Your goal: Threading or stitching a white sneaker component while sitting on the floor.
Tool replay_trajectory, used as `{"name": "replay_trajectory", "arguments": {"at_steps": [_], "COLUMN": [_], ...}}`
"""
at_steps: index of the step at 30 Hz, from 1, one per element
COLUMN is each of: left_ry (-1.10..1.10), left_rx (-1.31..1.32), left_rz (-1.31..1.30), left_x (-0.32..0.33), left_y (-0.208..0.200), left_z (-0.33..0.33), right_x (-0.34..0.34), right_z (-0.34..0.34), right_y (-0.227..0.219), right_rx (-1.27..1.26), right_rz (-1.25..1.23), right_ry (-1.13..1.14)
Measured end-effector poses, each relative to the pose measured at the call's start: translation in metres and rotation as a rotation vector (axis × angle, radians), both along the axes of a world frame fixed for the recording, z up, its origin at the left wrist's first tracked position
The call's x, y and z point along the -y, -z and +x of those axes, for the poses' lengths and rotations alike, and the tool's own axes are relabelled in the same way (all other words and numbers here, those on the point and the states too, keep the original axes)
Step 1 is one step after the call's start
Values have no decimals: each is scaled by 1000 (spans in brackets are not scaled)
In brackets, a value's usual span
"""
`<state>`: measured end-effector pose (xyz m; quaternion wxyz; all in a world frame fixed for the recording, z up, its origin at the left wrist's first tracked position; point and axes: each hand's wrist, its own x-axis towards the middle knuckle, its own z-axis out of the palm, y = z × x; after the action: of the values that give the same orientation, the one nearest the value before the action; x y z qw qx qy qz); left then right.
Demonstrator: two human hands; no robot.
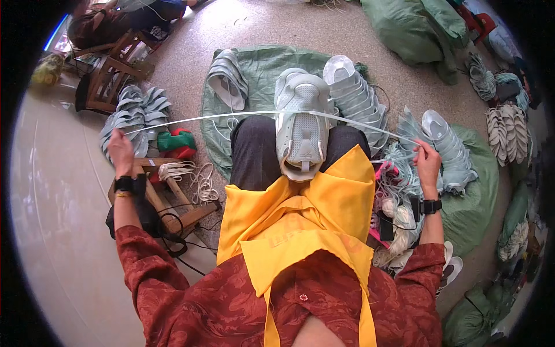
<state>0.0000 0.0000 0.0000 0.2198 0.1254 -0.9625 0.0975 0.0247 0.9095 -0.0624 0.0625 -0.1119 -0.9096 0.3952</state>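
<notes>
A pale grey-green sneaker (302, 136) rests on my lap between my knees, its toe pointing away from me and its heel opening toward me. Across its upper runs a flat, pale shoelace (202, 118), drawn out to both sides in a shallow arc. Far out on the left, my left hand (121, 151) pinches one end with closed fingers. My right hand (428, 163), out to the right at about the same height, grips the other end. The lace seems to pass through the shoe near its middle, but the exact eyelets are too small to make out.
Nested shoe uppers stand in stacks on a green sheet (260, 63) ahead. More uppers (136, 113) are stacked at left above a wooden stool (191, 217) with loose laces. Bundled laces (404, 168) lie at right. A large green sack (404, 34) sits at far right.
</notes>
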Motion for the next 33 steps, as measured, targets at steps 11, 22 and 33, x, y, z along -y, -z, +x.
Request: {"name": "replay_trajectory", "arguments": {"at_steps": [11, 22, 33], "left_ry": [-201, -259, -344], "left_rx": [-193, -94, -193], "left_rz": [488, 489, 442], "left_x": [83, 70, 117], "left_y": [-36, -15, -42], "left_z": [39, 43, 63], "right_x": [-149, -253, -249], "right_z": [41, 97, 115], "right_y": [30, 40, 33], "right_rx": [50, 38, 77], "right_rz": [-149, -19, 19], "right_ry": [305, 392, 465]}}
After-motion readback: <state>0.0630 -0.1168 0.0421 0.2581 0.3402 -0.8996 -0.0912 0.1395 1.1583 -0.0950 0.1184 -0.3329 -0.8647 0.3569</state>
